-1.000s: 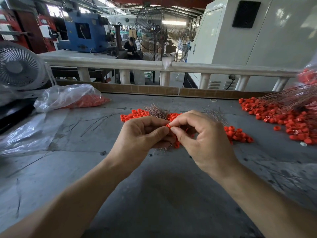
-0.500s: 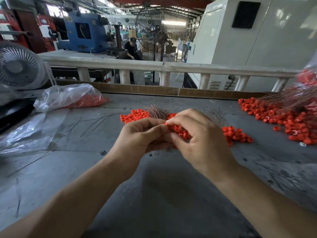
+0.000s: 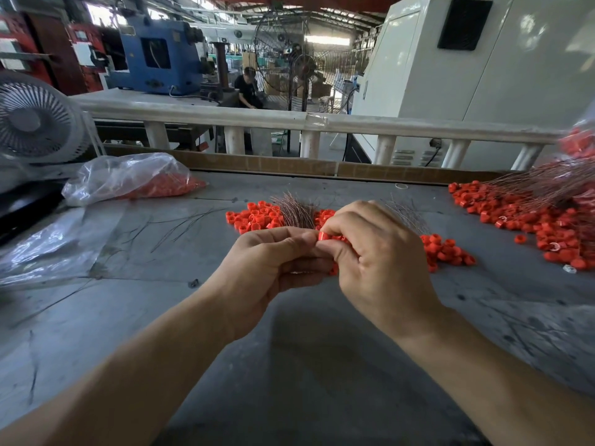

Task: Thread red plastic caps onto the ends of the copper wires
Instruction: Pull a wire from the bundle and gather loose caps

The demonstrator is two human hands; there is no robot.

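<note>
**Cap meets wire**

Left hand [image 3: 273,262] grips the copper wires [image 3: 296,209] over the table [image 3: 306,365]; right hand [image 3: 373,252] pinches a red cap [image 3: 323,235] at their ends; threading looks underway; next, I'd judge, fine alignment.

The caps [image 3: 257,218] are smooth, glossy red plastic. The wires [image 3: 296,210] are thin bare copper with a dull metallic sheen. The table [image 3: 306,349] is matt grey, scuffed and scratched. At ten o'clock, a bag [image 3: 128,175] of clear, crinkled, shiny plastic film.
</note>
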